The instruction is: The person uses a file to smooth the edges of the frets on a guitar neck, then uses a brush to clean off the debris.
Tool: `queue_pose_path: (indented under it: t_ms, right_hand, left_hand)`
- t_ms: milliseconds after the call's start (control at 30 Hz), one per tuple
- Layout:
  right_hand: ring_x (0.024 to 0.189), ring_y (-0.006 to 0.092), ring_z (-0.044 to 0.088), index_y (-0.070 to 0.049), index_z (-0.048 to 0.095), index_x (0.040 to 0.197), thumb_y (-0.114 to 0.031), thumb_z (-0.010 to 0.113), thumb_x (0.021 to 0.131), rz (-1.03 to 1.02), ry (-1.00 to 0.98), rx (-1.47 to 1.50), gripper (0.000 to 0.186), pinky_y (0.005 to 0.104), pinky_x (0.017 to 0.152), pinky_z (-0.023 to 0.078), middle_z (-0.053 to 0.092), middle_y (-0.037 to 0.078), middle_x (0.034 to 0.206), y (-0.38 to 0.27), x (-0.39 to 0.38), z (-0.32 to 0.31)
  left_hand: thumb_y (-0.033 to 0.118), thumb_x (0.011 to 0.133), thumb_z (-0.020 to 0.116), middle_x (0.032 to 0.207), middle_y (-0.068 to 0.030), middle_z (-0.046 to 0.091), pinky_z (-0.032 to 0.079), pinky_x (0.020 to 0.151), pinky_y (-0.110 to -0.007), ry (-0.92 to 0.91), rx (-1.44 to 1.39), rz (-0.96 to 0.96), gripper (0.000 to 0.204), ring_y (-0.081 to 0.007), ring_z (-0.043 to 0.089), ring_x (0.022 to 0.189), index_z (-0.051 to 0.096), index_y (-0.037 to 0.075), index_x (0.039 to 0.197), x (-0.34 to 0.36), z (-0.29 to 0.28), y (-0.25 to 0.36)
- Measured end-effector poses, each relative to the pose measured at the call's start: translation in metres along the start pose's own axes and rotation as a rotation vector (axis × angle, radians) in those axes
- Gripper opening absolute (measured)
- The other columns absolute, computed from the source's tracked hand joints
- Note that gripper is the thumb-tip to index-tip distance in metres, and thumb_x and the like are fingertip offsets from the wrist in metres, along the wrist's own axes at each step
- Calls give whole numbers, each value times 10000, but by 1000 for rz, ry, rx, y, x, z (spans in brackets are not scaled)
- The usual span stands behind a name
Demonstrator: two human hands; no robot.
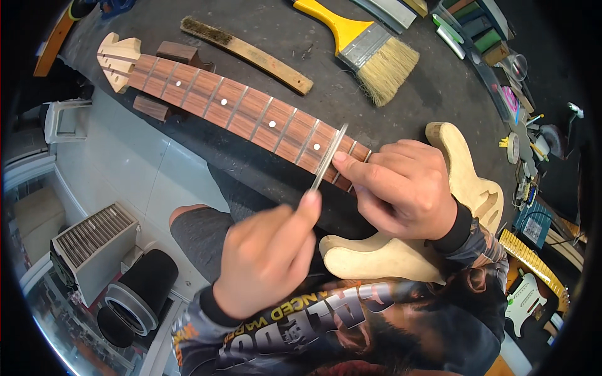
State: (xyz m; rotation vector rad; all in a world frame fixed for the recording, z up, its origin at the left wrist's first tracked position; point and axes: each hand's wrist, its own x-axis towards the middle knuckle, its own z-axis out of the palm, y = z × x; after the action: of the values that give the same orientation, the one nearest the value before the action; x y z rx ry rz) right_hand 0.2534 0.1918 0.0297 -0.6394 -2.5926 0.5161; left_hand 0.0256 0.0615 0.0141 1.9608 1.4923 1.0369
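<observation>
An unfinished electric guitar lies across the bench, its pale wooden body [370, 260] against my front and its fretboard [251, 113] running to the upper left. A slim metal file [330, 156] rests across the fretboard, in line with a fret near the body. My left hand [269, 257], slightly blurred, is closed around the near end of the file, index finger stretched along it. The index fingertip of my right hand [404, 188] presses on the file's middle, with the other fingers curled in over the end of the fretboard.
Wooden rests [179, 53] sit by the neck near the headstock [119, 59]. Beyond it lie a narrow wooden brush [251, 55] and a yellow-handled paintbrush [379, 56]. At right are small tools and another guitar neck [533, 266]. A dark bin [144, 288] stands on the floor.
</observation>
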Motion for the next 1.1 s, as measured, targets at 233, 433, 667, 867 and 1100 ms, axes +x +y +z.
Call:
queue_pose_path:
  t_ms: [233, 433, 667, 867, 1100]
  right_hand:
    - [622, 249, 663, -65, 834, 1220, -49, 850, 749, 1, 3, -28, 471, 383, 578, 516, 664, 33, 729, -2, -3, -2]
    - [572, 245, 593, -14, 842, 1211, 35, 779, 734, -31, 51, 35, 484, 404, 544, 422, 589, 43, 688, 1, -2, 4]
    - [624, 255, 659, -58, 824, 1160, -38, 843, 748, -10, 3, -10, 413, 382, 578, 520, 662, 43, 746, -1, -3, -3]
    - [579, 246, 591, -32, 830, 1132, 12, 780, 718, -57, 48, 21, 419, 404, 542, 391, 582, 46, 696, -1, -2, 0]
    - [589, 245, 603, -43, 833, 1135, 8, 777, 720, -69, 57, 28, 421, 402, 547, 407, 591, 44, 702, 1, -1, 4]
  left_hand:
    - [-203, 856, 738, 646, -92, 550, 438, 505, -403, -6, -8, -4, 444, -260, 569, 506, 769, -89, 1284, -29, -9, 0]
    - [-195, 879, 731, 704, -88, 542, 446, 539, -418, 44, -21, 61, 511, -269, 578, 568, 744, -46, 1368, 13, 12, -12]
    - [-183, 816, 773, 634, -68, 518, 385, 473, -404, 29, 9, 25, 415, -237, 506, 474, 793, -67, 1214, -57, -15, -1]
    - [-177, 799, 785, 635, -76, 536, 397, 469, -396, 12, 2, 44, 385, -243, 519, 469, 795, -66, 1167, -43, -10, 0]
    - [-171, 863, 735, 719, -97, 608, 484, 555, -404, 85, -13, 50, 409, -270, 615, 581, 788, -44, 1248, 29, 20, -14]
